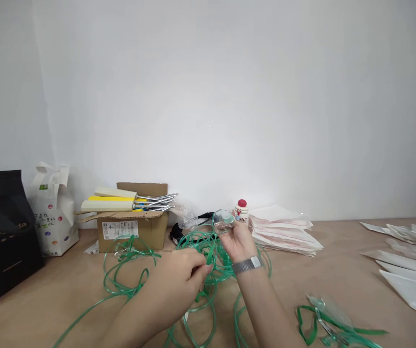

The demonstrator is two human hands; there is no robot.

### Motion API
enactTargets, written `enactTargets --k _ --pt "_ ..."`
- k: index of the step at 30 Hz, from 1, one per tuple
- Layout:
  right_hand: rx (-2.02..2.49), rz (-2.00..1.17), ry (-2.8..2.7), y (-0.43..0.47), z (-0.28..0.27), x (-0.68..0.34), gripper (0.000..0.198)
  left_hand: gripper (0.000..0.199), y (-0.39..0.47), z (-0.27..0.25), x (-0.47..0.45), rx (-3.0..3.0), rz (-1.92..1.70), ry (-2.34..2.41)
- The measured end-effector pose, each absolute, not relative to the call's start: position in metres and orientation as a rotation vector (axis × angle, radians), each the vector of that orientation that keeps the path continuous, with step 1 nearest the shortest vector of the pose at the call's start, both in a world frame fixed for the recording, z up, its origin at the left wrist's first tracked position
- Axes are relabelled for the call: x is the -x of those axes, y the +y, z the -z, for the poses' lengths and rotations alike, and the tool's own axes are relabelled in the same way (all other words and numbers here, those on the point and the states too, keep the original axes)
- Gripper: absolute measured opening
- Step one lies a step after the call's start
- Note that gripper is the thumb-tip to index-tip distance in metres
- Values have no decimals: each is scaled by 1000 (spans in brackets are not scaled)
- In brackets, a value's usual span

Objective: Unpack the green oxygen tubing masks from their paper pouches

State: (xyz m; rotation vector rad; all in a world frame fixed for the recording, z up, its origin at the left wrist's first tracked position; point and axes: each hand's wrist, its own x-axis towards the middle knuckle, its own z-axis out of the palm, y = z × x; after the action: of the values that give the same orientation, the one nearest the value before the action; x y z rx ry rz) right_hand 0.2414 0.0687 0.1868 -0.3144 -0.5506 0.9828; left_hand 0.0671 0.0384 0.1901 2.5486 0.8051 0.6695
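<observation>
Clock positions counted from the centre of the view. Foreground: forearms cut off by the lower edge. Between 4 and 5 o'clock, second transparent piece [333,311] with green ribbon and metal strip, cropped below, form hard to make out. Just past 6 o'clock, left hand [182,273], back toward the viewer, closed in a pinch, thumb against curled forefinger, on a green strap [211,251]; other fingertips hidden. Around and behind both hands, green tubing [224,258] in tangled loops on the brown tabletop [338,270], partly covered by hand and forearm, one strand leaving the frame between 7 and 8 o'clock; number of lengths impossible to tell.

At 5 o'clock, right hand [239,241], half open, fingers largely hidden, with hold of a clear mask [221,222] between 5 and 6 o'clock. Mask glossy, colourless, rounded, with a pale green fitting; rim faint against the background.

Farther back: at 4 o'clock, stacked paper packets [284,237]; between 4 and 5, red-topped jar [242,211], base behind the right hand; at 8, cardboard box [153,234] of long-shafted tools [108,205]; toward 9, white bag [57,227] and black bag [5,241], the latter cropped. Beyond, pale wall [208,87].
</observation>
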Motion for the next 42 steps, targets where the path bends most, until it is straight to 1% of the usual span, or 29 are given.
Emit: enactTargets --k 5,10,16,18,21,23,26,28,32,42 --pt "350 -1126 -409 62 -191 -217 23 37 43 -190 -68 -2406 -705 838" --pt "403 -1232 -388 50 -197 -196 18 31 48 -190 -67 -2238 -786 931" --pt "302 -1177 -533 41 -205 -183 14 26 63 -188 -69 -1980 -1059 722" --pt "266 -1160 -567 37 -208 -181 12 27 68 -188 -68 -1941 -1084 637" --pt "276 -1148 -549 34 -212 -183 6 30 68 -190 -66 -2001 -1028 582" --pt "328 -1158 -498 35 -212 -188 10 33 64 -190 -67 -2086 -961 601" --pt "405 -1157 -391 40 -210 -196 21 34 57 -186 -72 -2151 -892 636" --pt "416 -1124 -331 45 -207 -200 23 33 55 -183 -76 -2162 -875 641" --pt "399 -1060 -265 52 -201 -203 23 35 54 -179 -79 -2235 -857 697" --pt "363 -1022 -220 61 -196 -211 21 34 43 -187 -77 -2520 -798 876"
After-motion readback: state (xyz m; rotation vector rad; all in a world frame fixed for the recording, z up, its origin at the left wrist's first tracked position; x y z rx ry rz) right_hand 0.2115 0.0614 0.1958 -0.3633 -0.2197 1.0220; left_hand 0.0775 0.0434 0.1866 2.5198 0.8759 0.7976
